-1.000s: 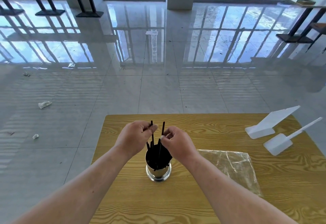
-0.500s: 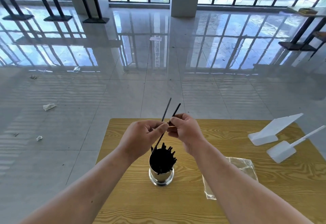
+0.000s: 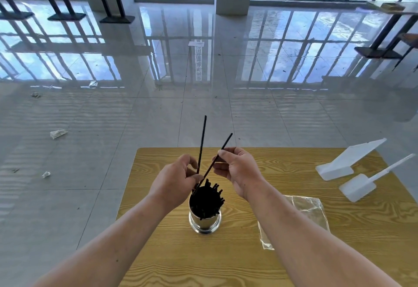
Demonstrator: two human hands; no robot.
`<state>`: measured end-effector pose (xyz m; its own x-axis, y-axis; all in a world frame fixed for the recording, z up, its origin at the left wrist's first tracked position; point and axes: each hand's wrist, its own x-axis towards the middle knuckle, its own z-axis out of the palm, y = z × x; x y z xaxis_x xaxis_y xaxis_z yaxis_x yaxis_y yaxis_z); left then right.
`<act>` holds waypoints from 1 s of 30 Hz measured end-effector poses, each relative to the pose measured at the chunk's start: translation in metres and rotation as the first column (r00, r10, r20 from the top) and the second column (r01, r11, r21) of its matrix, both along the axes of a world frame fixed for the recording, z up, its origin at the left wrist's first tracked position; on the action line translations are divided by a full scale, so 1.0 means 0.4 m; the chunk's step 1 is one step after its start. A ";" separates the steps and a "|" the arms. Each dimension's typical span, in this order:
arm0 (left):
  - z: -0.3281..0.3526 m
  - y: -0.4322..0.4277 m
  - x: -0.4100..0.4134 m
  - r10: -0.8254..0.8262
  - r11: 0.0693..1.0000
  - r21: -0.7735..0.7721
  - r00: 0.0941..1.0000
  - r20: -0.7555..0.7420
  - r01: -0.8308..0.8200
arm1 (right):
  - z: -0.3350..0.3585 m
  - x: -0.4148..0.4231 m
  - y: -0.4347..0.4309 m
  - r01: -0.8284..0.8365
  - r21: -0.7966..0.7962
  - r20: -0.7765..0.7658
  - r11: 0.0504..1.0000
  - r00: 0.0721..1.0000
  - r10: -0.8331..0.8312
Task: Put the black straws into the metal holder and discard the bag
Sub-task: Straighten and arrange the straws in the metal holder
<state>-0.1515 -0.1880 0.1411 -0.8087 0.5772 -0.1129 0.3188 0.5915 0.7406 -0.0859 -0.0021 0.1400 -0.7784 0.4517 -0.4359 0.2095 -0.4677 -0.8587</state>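
A shiny metal holder (image 3: 204, 224) stands on the wooden table (image 3: 282, 261), packed with several black straws (image 3: 207, 198). Just above its rim, my left hand (image 3: 175, 182) pinches one black straw (image 3: 202, 142) that points almost straight up. My right hand (image 3: 238, 170) pinches a second black straw (image 3: 224, 145) that slants up to the right, its lower end near the holder's mouth. The clear plastic bag (image 3: 305, 209) lies flat on the table to the right of the holder, partly hidden by my right forearm.
Two white plastic pieces, a wedge-shaped stand (image 3: 348, 160) and a flat scoop (image 3: 371, 181), lie at the table's far right. Crumpled scraps (image 3: 57, 133) litter the glossy tiled floor to the left. Other tables' black legs stand far back.
Both hands have lifted from the holder's rim, each drawing a straw upward. The two straws now stick out much higher and have spread apart.
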 end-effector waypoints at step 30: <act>-0.128 -0.053 -0.035 0.063 0.934 -0.352 0.998 -0.017 -0.065 | -0.074 0.069 -0.033 -0.325 0.682 0.183 0.656 0.943 0.277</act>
